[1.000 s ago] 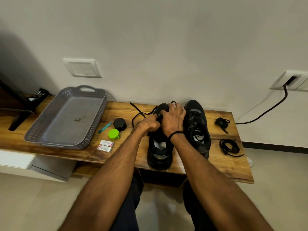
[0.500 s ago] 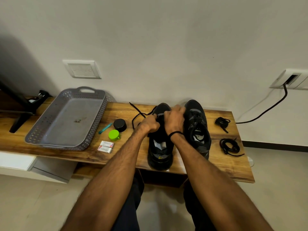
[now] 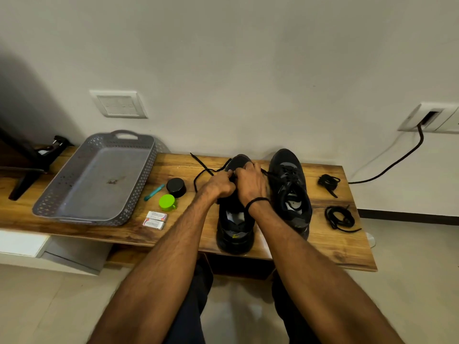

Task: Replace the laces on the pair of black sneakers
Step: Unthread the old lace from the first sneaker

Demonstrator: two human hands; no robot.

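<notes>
A grey perforated plastic tray [image 3: 62, 194] lies at the left of the wooden worktop [image 3: 335, 249]. Just right of it sit a slim teal stick [image 3: 154, 192], a round black lid [image 3: 176, 187], a round bright-green cap [image 3: 167, 202] and, nearer, two small white boxes [image 3: 154, 220] side by side.

A loose black lace [image 3: 203, 170] loops over the wood and runs into the left hand [image 3: 219, 184], whose fingers are curled tight and pinch it at the far end of the nearer black sneaker [image 3: 234, 232]. That shoe stands at mid-worktop, heel at the near edge and toe towards the wall.

The right hand [image 3: 250, 183], a thin black band [image 3: 257, 201] round its wrist, touches the left hand. Its fingers curl down over the same shoe's front. Whether they also pinch the lace I cannot tell.

Just right stands the laced black sneaker [image 3: 290, 189], set slightly farther back. Right again, well apart from both shoes, lie two black lace bundles: a small far bundle [image 3: 328, 181] and a larger near coil [image 3: 339, 218]. A black cable [image 3: 397, 162] hangs along the wall at far right.
</notes>
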